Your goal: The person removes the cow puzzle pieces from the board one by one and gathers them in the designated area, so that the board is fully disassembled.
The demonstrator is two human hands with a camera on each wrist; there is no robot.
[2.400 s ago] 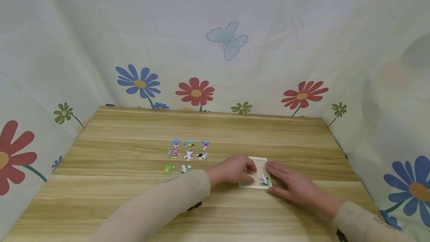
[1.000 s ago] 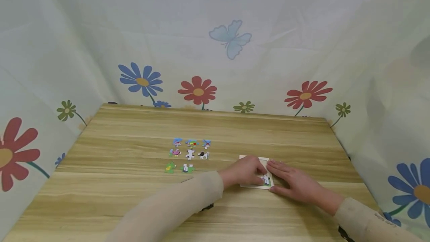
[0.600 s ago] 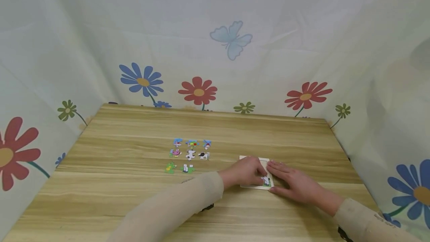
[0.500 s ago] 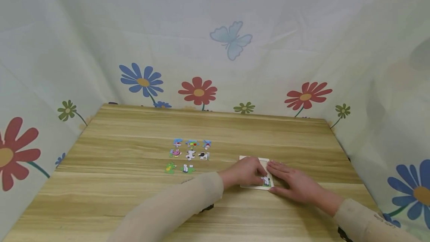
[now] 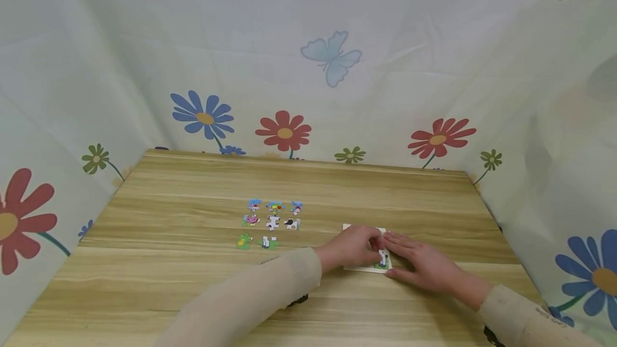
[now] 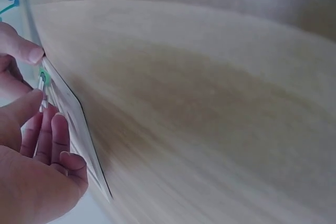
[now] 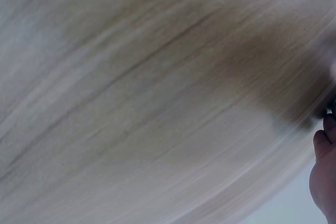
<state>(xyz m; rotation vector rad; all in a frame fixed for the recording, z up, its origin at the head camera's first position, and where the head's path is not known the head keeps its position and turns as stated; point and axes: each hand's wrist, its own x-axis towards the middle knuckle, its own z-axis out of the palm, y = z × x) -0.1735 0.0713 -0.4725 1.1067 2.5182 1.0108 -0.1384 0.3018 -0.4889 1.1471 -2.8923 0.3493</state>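
A small puzzle frame [image 5: 359,269] with a pale border lies on the table. My left hand [image 5: 353,246] reaches over it, its thumb and fingertips pinching a white and green jigsaw piece [image 5: 383,259] at the frame's near right corner. In the left wrist view the same jigsaw piece [image 6: 43,83] shows tilted between the thumb and fingers, close to the frame's surface. My right hand [image 5: 424,264] rests along the frame's right edge with fingers fairly straight. Much of the frame is hidden under the left hand. The right wrist view shows only part of the right hand [image 7: 324,174].
Left of the frame, several loose jigsaw pieces lie in rows, among them a white piece [image 5: 273,223], a green piece [image 5: 243,241] and a pink piece [image 5: 251,220]. The wood-grain table [image 5: 193,186] ends at a flowered cloth backdrop [image 5: 231,58].
The left hand has moved right across the frame to its near right corner, and its fingertips have since lifted slightly with the piece. The right hand stays at the frame's edge.
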